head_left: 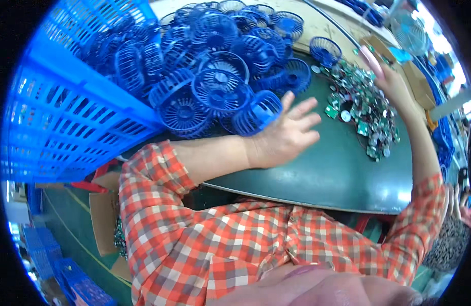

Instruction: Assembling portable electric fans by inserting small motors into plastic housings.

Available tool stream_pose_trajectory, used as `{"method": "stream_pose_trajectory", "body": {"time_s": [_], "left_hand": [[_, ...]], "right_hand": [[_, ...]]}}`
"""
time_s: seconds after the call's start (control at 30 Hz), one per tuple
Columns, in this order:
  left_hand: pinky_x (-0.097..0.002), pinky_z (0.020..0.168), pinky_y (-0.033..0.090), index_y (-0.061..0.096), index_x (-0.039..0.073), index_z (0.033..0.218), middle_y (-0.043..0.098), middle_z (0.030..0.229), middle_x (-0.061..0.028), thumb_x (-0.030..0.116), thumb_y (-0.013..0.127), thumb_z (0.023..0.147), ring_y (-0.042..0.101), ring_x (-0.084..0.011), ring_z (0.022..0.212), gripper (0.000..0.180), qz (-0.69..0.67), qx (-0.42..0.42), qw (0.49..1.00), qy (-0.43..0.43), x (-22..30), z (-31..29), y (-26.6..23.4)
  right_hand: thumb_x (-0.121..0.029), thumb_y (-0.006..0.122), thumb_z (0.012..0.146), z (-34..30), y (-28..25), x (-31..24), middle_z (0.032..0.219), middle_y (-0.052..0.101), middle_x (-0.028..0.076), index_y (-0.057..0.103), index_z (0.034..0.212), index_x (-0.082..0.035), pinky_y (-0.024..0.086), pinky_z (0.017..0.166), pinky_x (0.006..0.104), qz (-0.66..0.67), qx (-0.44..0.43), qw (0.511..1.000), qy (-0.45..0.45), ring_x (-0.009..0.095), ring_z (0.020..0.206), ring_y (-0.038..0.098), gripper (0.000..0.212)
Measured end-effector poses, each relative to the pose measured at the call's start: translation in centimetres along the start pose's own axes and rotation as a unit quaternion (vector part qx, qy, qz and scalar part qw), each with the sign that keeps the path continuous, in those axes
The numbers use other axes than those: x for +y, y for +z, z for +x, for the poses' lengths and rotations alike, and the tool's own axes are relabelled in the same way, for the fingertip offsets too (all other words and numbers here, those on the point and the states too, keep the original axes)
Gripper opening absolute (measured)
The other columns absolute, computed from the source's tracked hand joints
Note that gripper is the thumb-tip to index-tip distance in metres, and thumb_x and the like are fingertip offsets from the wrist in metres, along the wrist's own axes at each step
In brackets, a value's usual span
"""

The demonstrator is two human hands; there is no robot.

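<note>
My left hand (291,133) is over the green tabletop (276,178), fingers spread and apart, with nothing seen in them. Beside its wrist and thumb lies a blue plastic fan housing (258,113), at the near edge of a heap of blue fan housings and slotted covers (220,84). Farther right, my right hand (393,84) is closed round a tool with a pink handle (371,62). A long thin dark rod or cord runs from near the handle toward the far edge; I cannot tell the tool's kind. Below that hand is a pile of small green circuit boards (360,102) with round parts and wires.
A tall blue slotted plastic crate (82,117) stands at the left, against the heap. A lone blue fan cover (325,50) lies at the back. Cardboard boxes (419,84) sit at the far right, and another carton (102,222) is at the lower left. A person's hand (452,201) shows at right.
</note>
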State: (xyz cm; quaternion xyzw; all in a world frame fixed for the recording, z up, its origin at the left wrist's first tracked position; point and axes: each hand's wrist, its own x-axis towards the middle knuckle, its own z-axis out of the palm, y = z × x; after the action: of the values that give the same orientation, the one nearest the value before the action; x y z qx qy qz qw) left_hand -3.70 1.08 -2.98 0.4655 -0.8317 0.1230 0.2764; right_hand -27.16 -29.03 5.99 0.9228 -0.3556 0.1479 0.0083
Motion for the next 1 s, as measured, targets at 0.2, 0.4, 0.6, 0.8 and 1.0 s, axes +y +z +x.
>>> {"method": "stream_pose_trajectory", "body": {"time_s": [0.2,0.4,0.6,0.8,1.0], "left_hand": [[-0.0622,0.112,0.031,0.059,0.007,0.126,0.046,0.142,-0.027,0.009,0.073,0.074,0.038,-0.0482,0.137,0.054,0.017,0.054,0.991,-0.122,-2.6,0.9,0.7],[-0.0582,0.107,0.036,0.057,0.007,0.128,0.064,0.11,-0.014,0.007,0.075,0.074,0.057,-0.0349,0.114,0.056,0.108,0.02,0.985,-0.132,-3.6,1.0,-0.1],[-0.0417,0.099,0.047,0.058,0.005,0.127,0.068,0.102,-0.0094,0.0,0.069,0.087,0.065,-0.0216,0.094,0.042,-0.057,0.163,0.96,-0.221,-4.6,1.1,-1.4],[-0.0271,0.091,0.049,0.053,-0.004,0.131,0.069,0.103,-0.0076,-0.002,0.06,0.095,0.064,-0.0132,0.093,0.037,-0.337,0.276,0.837,-0.33,-5.6,1.9,-2.8],[-0.0389,0.066,0.049,0.07,0.007,0.111,0.068,0.086,-0.0102,-0.007,0.073,0.073,0.062,-0.028,0.073,0.04,-0.056,0.062,0.996,-0.028,-0.1,2.8,-1.5]], "right_hand": [[-0.031,0.06,0.095,7.4,2.1,5.3,0.103,0.068,0.022,0.063,0.114,-0.003,0.051,0.083,0.0462,-0.226,0.059,0.972,-0.03,0.041,0.098,0.064,0.034],[-0.021,0.065,0.09,-2.7,0.1,-2.0,0.107,0.066,0.02,0.065,0.112,-0.006,0.052,0.083,0.0456,-0.063,0.179,0.979,-0.073,0.039,0.099,0.064,0.027],[0.002,0.064,0.09,-18.6,0.6,-4.9,0.095,0.067,0.013,0.067,0.101,0.002,0.052,0.077,0.0314,0.105,0.226,0.968,-0.036,0.024,0.087,0.066,0.011],[0.004,0.063,0.089,-25.5,2.1,-2.9,0.09,0.067,0.01,0.068,0.1,0.003,0.05,0.072,0.0279,0.205,0.171,0.959,0.099,0.016,0.08,0.063,0.012],[0.0,0.062,0.091,-21.2,0.4,-2.8,0.088,0.066,0.01,0.068,0.101,0.002,0.05,0.072,0.0288,0.2,0.185,0.961,0.039,0.018,0.08,0.064,0.012]]}}
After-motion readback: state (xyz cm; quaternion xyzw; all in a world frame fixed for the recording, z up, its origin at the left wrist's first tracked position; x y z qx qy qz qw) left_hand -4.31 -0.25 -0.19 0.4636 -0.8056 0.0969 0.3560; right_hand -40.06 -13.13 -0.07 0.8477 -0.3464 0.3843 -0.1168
